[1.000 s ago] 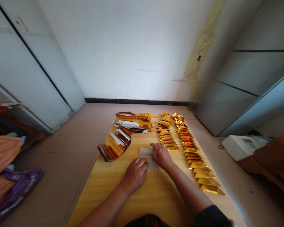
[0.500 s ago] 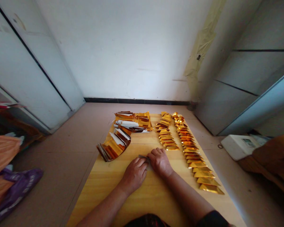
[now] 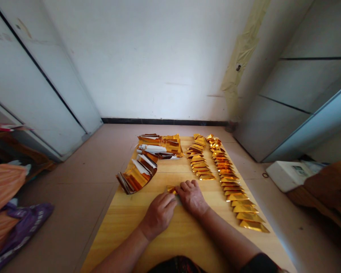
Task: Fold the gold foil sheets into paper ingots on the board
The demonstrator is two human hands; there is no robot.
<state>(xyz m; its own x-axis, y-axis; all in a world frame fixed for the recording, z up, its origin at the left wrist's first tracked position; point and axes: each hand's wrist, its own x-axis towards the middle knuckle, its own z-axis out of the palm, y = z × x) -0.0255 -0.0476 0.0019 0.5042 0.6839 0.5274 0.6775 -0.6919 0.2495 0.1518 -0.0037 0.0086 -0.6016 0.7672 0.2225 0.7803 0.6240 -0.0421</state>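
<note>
A small piece of gold foil paper (image 3: 171, 189) shows between my two hands, low over the middle of the wooden table (image 3: 130, 227). My left hand (image 3: 160, 213) is closed, its fingertips on the paper's near side. On the right, my right hand (image 3: 191, 196) has its fingers curled and grips the paper's other end. Most of the paper is hidden by my fingers. Beyond my right hand lies a short row of folded gold paper pieces (image 3: 200, 167). A longer row of folded gold paper ingots (image 3: 234, 189) runs along the table's right side.
Stacks of gold and brown paper sheets (image 3: 138, 172) with white paper among them lie at the table's back left. A purple bag (image 3: 31, 220) is on the floor at left. A white box (image 3: 287, 175) stands right of the table.
The piece between my hands showed a grey side before and shows gold now. My left hand has turned, its fingers more curled; my right hand has barely moved.
</note>
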